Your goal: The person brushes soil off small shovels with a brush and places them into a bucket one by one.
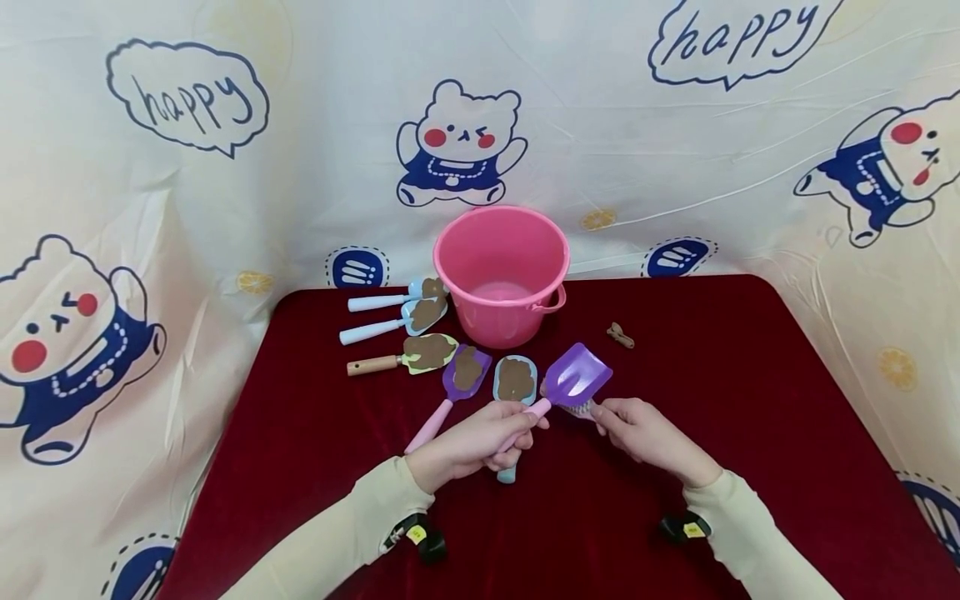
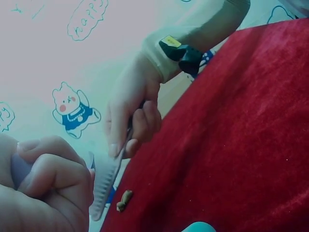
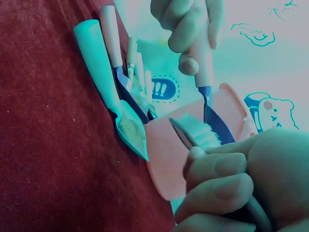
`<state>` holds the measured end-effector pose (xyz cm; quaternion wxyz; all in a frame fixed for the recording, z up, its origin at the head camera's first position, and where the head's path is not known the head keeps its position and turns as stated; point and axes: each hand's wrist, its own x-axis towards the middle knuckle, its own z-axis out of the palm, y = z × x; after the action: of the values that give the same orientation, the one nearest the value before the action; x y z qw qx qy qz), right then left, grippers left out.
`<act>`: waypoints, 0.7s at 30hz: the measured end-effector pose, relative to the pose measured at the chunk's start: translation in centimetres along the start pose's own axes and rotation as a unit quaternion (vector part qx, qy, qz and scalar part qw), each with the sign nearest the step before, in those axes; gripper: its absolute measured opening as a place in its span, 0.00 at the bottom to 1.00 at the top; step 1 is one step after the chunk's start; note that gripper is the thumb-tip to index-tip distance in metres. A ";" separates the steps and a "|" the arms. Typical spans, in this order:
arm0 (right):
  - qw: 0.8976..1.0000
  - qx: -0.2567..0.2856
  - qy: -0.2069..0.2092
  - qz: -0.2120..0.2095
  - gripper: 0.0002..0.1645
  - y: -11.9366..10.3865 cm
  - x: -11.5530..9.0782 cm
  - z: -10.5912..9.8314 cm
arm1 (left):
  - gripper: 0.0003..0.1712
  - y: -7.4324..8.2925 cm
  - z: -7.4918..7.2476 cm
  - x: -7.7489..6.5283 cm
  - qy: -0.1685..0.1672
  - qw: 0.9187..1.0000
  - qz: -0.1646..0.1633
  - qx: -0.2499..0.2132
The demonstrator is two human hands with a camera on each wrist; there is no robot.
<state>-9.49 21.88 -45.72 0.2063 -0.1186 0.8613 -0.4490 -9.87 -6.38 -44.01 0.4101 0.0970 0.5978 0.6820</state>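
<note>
My left hand grips the pink handle of a toy shovel whose purple blade is raised above the table. In my right hand is a small brush with pale bristles, held at the shovel blade's underside; whether they touch I cannot tell. Just left of the raised blade lies a light blue shovel with a brown patch on it, its handle partly hidden by my left hand. Another purple shovel, also carrying brown stuff, rests beside it.
A pink bucket stands at the back of the red-covered table. Left of it lie a green trowel and two light blue shovels, all bearing brown patches. A small brown lump is at the right.
</note>
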 end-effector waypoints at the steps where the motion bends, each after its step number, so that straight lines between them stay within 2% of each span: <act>1: 1.000 0.002 0.010 0.001 0.28 -0.1 0.0 0.0 | 0.16 0.0 0.0 0.0 -0.001 1.000 -0.001 0.002; 8: 0.997 0.015 0.076 0.020 0.25 0.6 0.1 -0.1 | 0.17 0.1 -0.1 -0.2 -0.004 1.000 -0.004 -0.009; 16: 0.998 -0.052 0.033 -0.020 0.23 0.2 0.1 1.2 | 0.19 -0.4 0.0 0.2 -0.008 1.000 -0.011 -0.025; 21: 0.996 -0.063 0.063 -0.023 0.24 0.1 0.0 0.6 | 0.20 -0.3 0.1 0.2 -0.011 1.000 -0.013 -0.016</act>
<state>-9.21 21.47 -46.07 0.1334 -0.1232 0.8962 -0.4049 -9.80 -6.17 -44.34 0.4269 0.0902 0.5837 0.6848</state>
